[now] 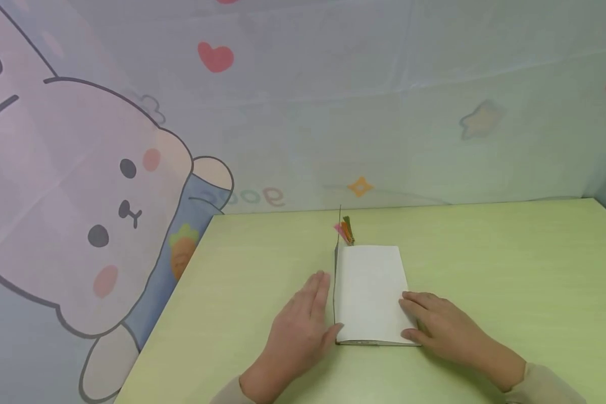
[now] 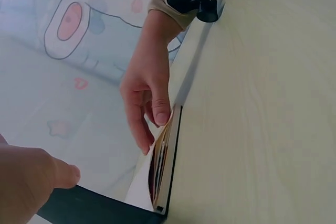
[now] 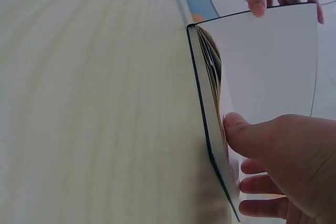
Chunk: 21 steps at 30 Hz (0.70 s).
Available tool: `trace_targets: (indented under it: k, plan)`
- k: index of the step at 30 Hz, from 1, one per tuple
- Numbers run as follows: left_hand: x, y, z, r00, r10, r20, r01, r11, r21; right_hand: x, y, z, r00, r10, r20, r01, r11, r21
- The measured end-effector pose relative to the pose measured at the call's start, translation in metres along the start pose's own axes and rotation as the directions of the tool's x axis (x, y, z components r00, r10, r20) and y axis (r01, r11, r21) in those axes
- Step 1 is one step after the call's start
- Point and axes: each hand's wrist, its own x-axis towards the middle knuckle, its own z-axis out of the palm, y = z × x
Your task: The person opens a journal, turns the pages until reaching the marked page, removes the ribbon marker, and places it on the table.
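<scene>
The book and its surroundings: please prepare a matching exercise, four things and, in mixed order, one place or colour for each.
1. left hand
2. right hand
3. tassels
4. cartoon rabbit

A. printed on the backdrop
B. at the right edge of the white page
C. pink, orange and green
D. with thumb at the raised cover

Pairs: 1-D, 2-B, 3-C, 4-A

The tabletop (image 1: 510,269) looks smooth and faintly wood-grained. The book (image 1: 371,292) has smooth, matt white paper in a dark, matt cover (image 2: 86,205); its tassels (image 1: 345,230), nearest the tabletop's far edge, look like thread. Behind that edge, the backdrop (image 1: 333,123) resembles thin, creased cloth.
</scene>
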Motion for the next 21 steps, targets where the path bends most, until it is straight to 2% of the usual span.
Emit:
trace_targets:
  k: [6, 11, 14, 17, 21]
  plan:
    - [-0.007, -0.007, -0.010, 0.995, -0.099, 0.022, 0.100, 0.995, -0.018, 0.000, 0.000, -0.001, 1.000, 0.005, 0.013, -0.005, 1.000, 0.003]
    - [-0.012, -0.011, -0.016, 0.988, -0.149, 0.043, 0.147, 0.988, 0.036, 0.000, 0.001, 0.000, 1.000, -0.003, 0.006, 0.003, 1.000, 0.001]
    - [-0.014, -0.012, -0.020, 0.980, -0.180, 0.081, 0.173, 0.981, 0.089, 0.000, 0.002, 0.000, 1.000, -0.004, 0.009, 0.004, 1.000, -0.001]
    - [-0.017, -0.013, -0.023, 0.962, -0.227, 0.154, 0.205, 0.968, 0.147, -0.001, 0.003, 0.001, 1.000, -0.001, 0.019, 0.001, 1.000, 0.000]
    - [-0.020, -0.014, -0.026, 0.916, -0.294, 0.271, 0.244, 0.948, 0.204, -0.001, 0.005, 0.003, 1.000, -0.001, 0.021, 0.001, 1.000, 0.008]
